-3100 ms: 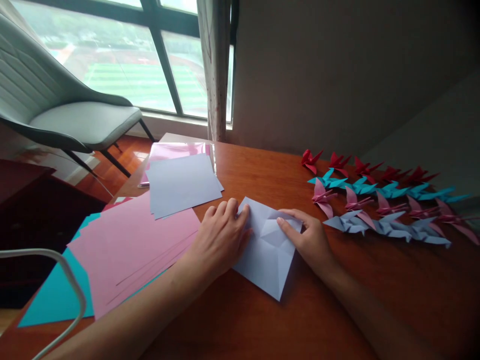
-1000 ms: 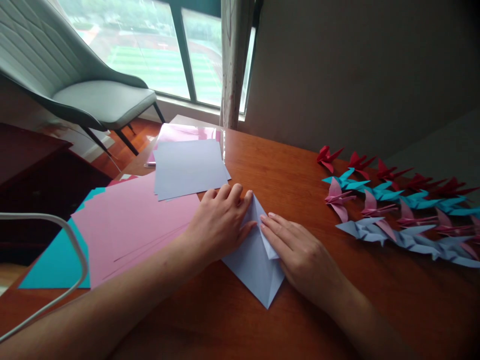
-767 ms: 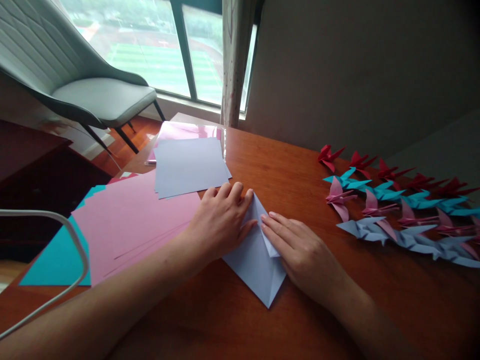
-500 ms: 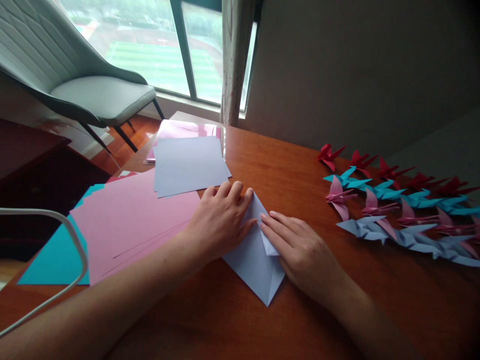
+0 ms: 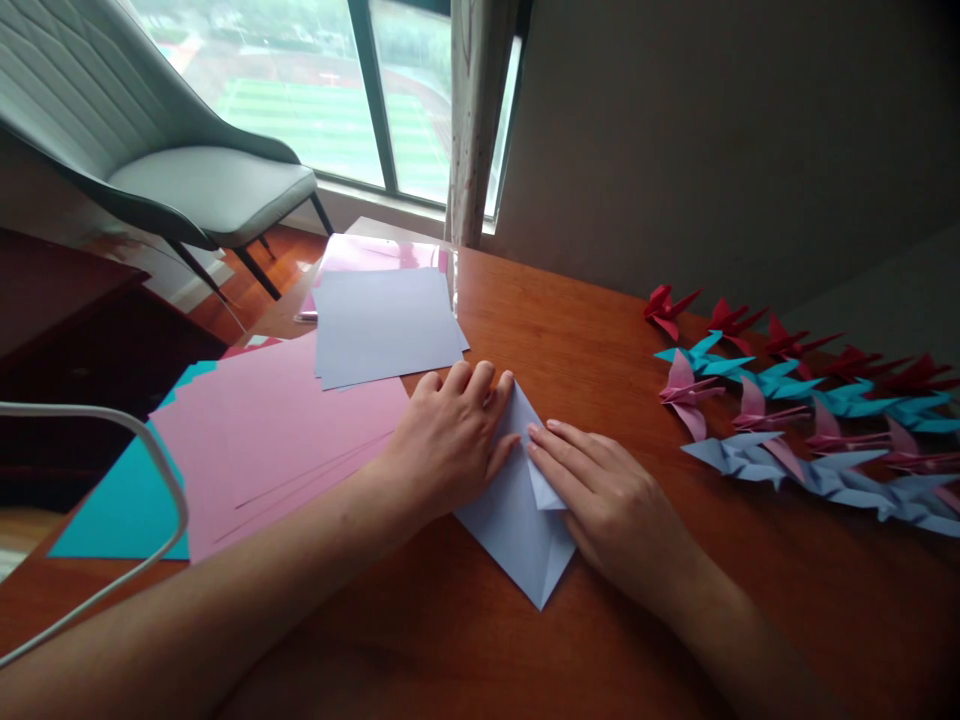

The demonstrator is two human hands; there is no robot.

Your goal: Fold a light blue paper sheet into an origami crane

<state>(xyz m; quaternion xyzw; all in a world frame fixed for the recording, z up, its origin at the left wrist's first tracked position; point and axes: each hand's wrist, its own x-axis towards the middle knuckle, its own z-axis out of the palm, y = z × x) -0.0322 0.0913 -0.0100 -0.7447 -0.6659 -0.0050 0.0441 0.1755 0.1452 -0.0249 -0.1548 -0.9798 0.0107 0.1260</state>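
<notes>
A pale blue sheet of origami paper (image 5: 517, 545), folded into a kite-like diamond, lies on the wooden table in front of me. Over its upper left part, my left hand (image 5: 454, 430) is bent with its fingers closed about the upper edge and its thumb on the paper. My right hand (image 5: 600, 490) rests on the right side, fingers stretched out flat together across a small folded flap (image 5: 549, 492). Its thumb is hidden. Both hands touch the paper, and the left one covers much of its upper left edge.
Left of me lie pink sheets (image 5: 277, 430), turquoise sheets (image 5: 127, 505) and pale blue sheets (image 5: 390, 325). Rows of folded cranes in red (image 5: 667, 310), turquoise (image 5: 701, 352), pink (image 5: 684, 390) and pale blue (image 5: 739, 455) stand at right. A white curved tube (image 5: 176, 490) crosses the left edge.
The whole view has shifted slightly, so things sit a little further right. Both hands keep the same hold and place on the paper.
</notes>
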